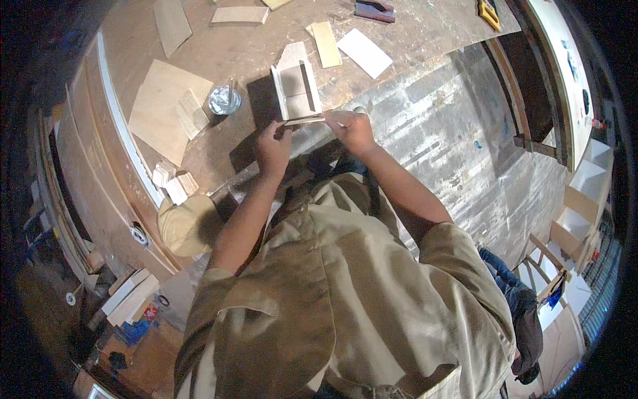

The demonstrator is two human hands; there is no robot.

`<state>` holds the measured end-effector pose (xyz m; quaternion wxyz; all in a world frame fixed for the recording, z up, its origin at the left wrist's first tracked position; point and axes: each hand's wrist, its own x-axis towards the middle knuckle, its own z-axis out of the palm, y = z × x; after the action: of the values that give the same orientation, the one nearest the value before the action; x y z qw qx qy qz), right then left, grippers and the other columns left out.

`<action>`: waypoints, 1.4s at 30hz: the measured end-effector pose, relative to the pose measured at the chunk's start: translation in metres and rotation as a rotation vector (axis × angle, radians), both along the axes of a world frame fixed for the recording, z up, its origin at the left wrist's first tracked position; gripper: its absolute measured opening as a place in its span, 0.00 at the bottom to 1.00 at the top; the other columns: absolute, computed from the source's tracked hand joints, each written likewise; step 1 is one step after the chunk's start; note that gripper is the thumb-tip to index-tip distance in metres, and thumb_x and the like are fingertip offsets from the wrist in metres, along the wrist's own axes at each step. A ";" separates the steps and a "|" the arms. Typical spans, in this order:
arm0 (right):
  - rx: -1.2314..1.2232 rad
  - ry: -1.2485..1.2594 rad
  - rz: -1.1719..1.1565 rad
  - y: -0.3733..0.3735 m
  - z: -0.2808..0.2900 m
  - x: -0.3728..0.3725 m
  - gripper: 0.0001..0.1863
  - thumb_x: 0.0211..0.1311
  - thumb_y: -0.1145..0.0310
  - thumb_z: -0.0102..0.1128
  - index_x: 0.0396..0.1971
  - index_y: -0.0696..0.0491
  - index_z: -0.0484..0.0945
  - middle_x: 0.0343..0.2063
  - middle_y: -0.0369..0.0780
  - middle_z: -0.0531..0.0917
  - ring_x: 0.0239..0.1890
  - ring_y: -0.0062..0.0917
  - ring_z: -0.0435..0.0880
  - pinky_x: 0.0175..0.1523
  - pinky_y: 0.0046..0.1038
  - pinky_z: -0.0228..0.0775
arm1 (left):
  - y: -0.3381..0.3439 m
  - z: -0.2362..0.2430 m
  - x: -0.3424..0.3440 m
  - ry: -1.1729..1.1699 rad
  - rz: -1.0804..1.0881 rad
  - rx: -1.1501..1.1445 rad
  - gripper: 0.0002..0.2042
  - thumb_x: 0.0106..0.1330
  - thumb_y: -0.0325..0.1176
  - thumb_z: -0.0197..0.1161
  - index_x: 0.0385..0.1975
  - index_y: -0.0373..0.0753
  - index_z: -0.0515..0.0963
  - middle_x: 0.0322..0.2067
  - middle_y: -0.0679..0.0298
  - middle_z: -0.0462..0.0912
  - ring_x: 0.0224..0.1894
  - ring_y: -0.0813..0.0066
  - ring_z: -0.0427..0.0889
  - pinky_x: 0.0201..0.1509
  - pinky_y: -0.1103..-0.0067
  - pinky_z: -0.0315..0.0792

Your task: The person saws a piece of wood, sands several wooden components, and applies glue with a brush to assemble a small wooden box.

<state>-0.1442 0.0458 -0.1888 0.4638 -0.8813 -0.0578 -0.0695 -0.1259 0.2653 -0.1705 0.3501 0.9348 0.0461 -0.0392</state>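
A small open wooden box (300,104) with raised side walls lies at the front edge of the workbench, straight ahead of me. Across its near end runs a thin wooden strip (304,122), pinched at its left end by my left hand (272,149). The fingertips of my right hand (353,132) grip the strip's right end. The strip is against or very close to the box; I cannot tell whether they touch. A clear round container (224,100) stands left of the box, its contents too unclear to name.
Plywood pieces (159,100) lie on the bench at left. Beyond the box are a yellowish wood strip (326,44) and a white panel (365,53). A yellow-handled tool (489,14) lies far right. Small wood blocks (178,184) are stacked near a round tan seat-like object (186,226).
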 end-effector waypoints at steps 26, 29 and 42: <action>-0.091 0.063 -0.078 0.000 0.015 0.027 0.09 0.56 0.72 0.62 0.37 0.55 0.84 0.37 0.48 0.86 0.39 0.44 0.86 0.46 0.41 0.77 | -0.003 -0.047 0.007 -0.241 0.048 -0.170 0.09 0.55 0.36 0.71 0.33 0.41 0.84 0.31 0.61 0.87 0.34 0.60 0.87 0.40 0.67 0.76; -0.149 0.383 -0.159 0.009 0.040 0.052 0.14 0.61 0.62 0.59 0.37 0.56 0.84 0.35 0.51 0.86 0.40 0.46 0.86 0.47 0.42 0.77 | -0.003 -0.022 0.007 -0.385 0.010 -0.029 0.08 0.52 0.36 0.72 0.29 0.42 0.83 0.29 0.64 0.87 0.30 0.62 0.85 0.38 0.69 0.74; -0.113 0.767 0.047 0.002 0.053 0.102 0.30 0.47 0.44 0.73 0.34 0.60 0.85 0.31 0.47 0.87 0.28 0.32 0.88 0.40 0.33 0.78 | 0.000 -0.014 0.006 -0.391 -0.064 -0.002 0.10 0.54 0.38 0.71 0.34 0.45 0.81 0.30 0.66 0.86 0.32 0.62 0.84 0.41 0.68 0.72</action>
<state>-0.0419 0.0480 -0.1353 0.4037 -0.8659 0.0960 0.2792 -0.1196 0.2650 -0.1848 0.3517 0.9253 -0.0526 0.1320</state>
